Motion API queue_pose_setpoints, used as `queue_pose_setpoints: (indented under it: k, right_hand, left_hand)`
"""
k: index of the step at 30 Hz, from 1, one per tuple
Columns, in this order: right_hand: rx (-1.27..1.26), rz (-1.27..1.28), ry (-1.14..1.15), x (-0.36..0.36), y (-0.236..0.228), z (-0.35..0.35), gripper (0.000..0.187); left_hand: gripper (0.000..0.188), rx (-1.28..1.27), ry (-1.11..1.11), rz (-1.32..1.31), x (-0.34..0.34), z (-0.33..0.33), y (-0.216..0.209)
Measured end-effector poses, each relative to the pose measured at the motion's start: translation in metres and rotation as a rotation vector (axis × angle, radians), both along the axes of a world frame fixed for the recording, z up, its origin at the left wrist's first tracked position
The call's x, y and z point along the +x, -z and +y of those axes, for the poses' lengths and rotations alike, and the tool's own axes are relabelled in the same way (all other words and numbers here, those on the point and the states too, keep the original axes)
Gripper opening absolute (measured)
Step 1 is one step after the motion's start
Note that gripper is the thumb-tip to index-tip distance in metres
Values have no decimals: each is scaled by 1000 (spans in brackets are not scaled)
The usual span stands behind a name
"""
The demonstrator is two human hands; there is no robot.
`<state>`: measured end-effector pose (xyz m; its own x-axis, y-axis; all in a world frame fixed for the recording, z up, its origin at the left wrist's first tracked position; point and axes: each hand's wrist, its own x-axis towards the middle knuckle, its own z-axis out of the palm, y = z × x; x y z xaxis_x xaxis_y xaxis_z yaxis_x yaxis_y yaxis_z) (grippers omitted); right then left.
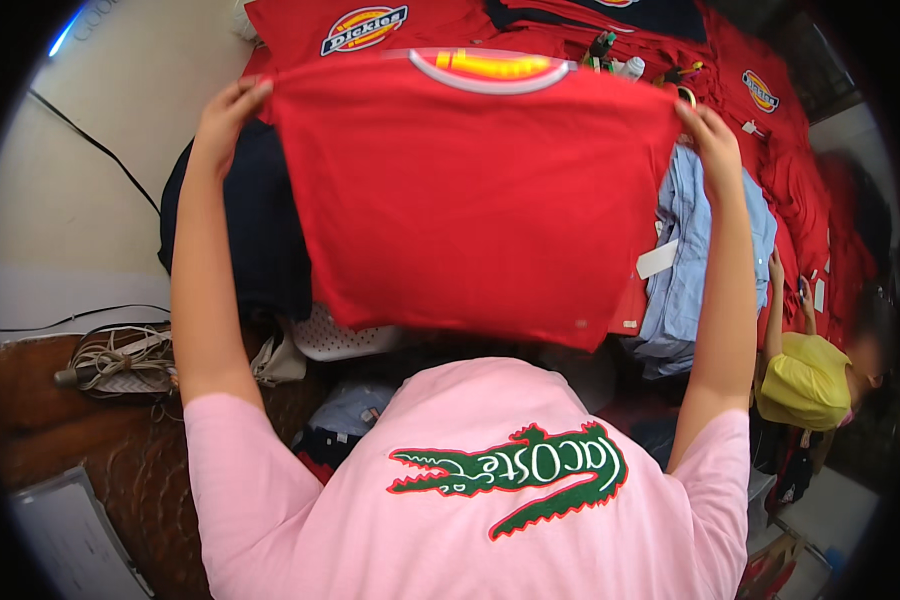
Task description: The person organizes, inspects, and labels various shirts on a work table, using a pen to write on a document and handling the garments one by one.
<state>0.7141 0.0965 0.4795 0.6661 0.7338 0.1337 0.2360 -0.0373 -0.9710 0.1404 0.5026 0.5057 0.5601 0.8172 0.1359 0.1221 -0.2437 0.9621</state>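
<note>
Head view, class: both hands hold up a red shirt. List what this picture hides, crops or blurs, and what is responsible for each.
- Red shirt: its far side faces away; the collar area is glare-blurred.
- Left hand and right hand: fingertips curl behind the shirt's edges.
- Dark garments and light blue garments: partly covered by the shirt and arms.
- Person in yellow: dark and distorted near the fisheye rim.

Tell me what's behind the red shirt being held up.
Around the red shirt, held by the left hand and right hand, show dark navy garments, a light blue shirt pile and more red shirts. Whatever lies directly behind it is covered.
</note>
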Motion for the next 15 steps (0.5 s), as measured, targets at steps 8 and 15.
queue_pose_setpoints:
  k: [8, 15]
  right_hand:
    - [0, -360, 8, -74, 94, 10, 38]
    - [-187, 26, 204, -142, 188, -167, 46]
  left_hand:
    - [52, 372, 204, 285, 49, -106, 120]
    - [41, -121, -239, 372, -117, -200, 246]
